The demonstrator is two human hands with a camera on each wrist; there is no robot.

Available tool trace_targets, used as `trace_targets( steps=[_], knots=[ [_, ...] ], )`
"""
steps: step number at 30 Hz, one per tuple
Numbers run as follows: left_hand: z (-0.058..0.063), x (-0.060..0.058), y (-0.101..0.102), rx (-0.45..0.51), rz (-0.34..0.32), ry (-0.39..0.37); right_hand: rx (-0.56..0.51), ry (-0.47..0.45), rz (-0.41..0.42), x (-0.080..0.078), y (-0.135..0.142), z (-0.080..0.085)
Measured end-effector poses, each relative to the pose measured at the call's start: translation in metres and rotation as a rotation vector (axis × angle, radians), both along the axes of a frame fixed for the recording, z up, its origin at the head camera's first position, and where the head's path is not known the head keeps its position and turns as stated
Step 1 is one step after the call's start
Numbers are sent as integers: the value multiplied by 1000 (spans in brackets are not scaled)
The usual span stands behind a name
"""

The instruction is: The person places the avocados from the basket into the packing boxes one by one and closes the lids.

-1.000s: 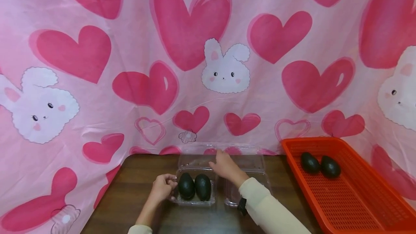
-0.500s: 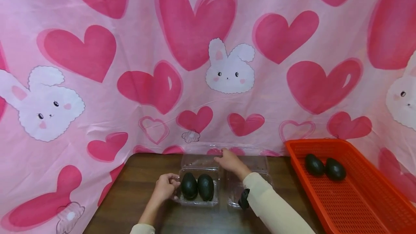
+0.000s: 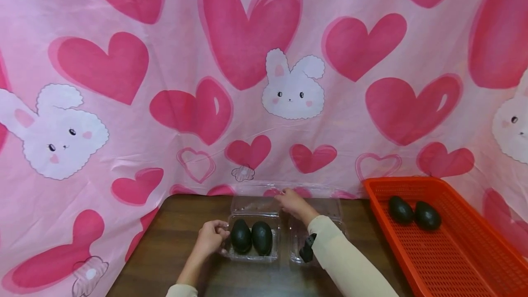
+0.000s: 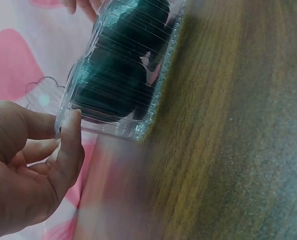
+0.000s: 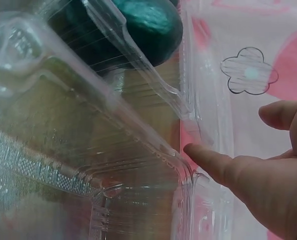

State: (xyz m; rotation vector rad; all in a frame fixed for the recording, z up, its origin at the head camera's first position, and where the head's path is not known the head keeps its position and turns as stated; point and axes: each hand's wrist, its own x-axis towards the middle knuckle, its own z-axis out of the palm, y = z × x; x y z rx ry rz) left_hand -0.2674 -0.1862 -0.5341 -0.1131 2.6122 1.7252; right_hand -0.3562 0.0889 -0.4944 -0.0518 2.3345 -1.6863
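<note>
My left hand [image 3: 211,238] pinches the clamshell [image 3: 275,240] rim; my right hand [image 3: 294,204], fingers loose, holds nothing; plastic probably light, bendy; best gripped at corners.

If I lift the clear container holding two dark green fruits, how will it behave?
The clear container looks thin and ribbed, so it probably flexes when pinched. The dark green fruits are rounded and may roll if it tilts. Its open lid behind may swing.
</note>
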Motion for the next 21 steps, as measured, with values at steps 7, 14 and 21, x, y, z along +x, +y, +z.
trace_targets(
  steps=[7, 14, 21],
  knots=[
    [-1, -1, 0, 1, -1, 3, -102, -78, -5, -3, 3, 1],
    [0, -1, 1, 1, 6, 2, -206, -64, -15, -4, 2, 7],
    [1, 0, 1, -6, 14, 3, -143, -16, -21, -2, 3, 14]
  ],
)
